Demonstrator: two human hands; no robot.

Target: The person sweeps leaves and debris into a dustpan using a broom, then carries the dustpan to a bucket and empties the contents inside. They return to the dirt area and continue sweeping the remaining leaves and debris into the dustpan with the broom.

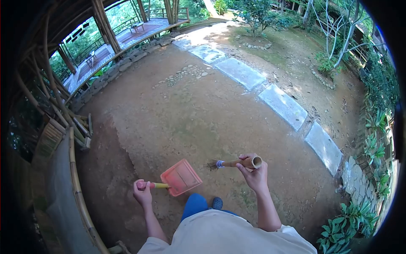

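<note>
My left hand [144, 194] is closed around the handle of a dustpan, at the lower left. The dustpan [182, 177] has a faded orange-red pan and a yellow stick with a pink grip, and its pan hangs in front of my left knee. Over on the right, my right hand [256, 177] grips a hand broom with a bamboo handle [231, 163]. The hollow end of that handle faces up toward me. Its dark bristles [212, 165], bound with a blue and white band, point left toward the dustpan, with a gap between the two.
Bare packed earth [177, 114] spreads ahead. Pale stone slabs [282, 106] form a path at the right, and small stones [186, 75] lie farther off. A bamboo railing [76, 182] and a raised wooden deck [127, 38] border the left. Leafy plants [349, 226] grow lower right.
</note>
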